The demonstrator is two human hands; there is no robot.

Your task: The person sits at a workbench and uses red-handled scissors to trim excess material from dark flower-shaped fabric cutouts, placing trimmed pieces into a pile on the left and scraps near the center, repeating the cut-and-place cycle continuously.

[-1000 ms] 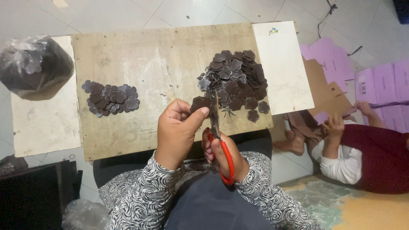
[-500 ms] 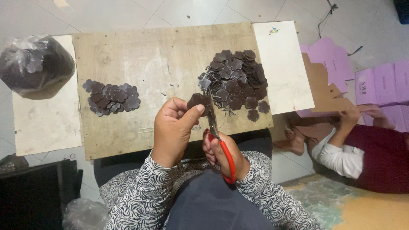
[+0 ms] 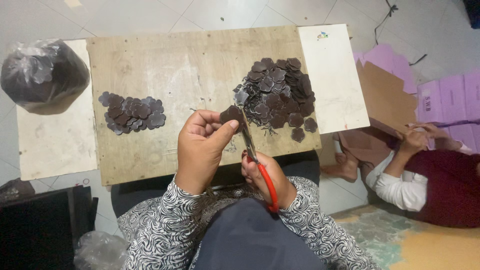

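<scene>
our left hand [image 3: 202, 145] pinching one dark flower cutout [image 3: 231, 115], right hand [image 3: 264, 176] gripping one red-handled scissors [image 3: 260, 167], two cutout piles [image 3: 277, 95] on desk [image 3: 190, 70]

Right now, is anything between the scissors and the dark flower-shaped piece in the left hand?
Nothing visible. The left hand pinches the dark flower-shaped piece over the plywood board, and the red-handled scissors in the right hand already reach its edge. The large pile of pieces lies beyond, not between them.
</scene>
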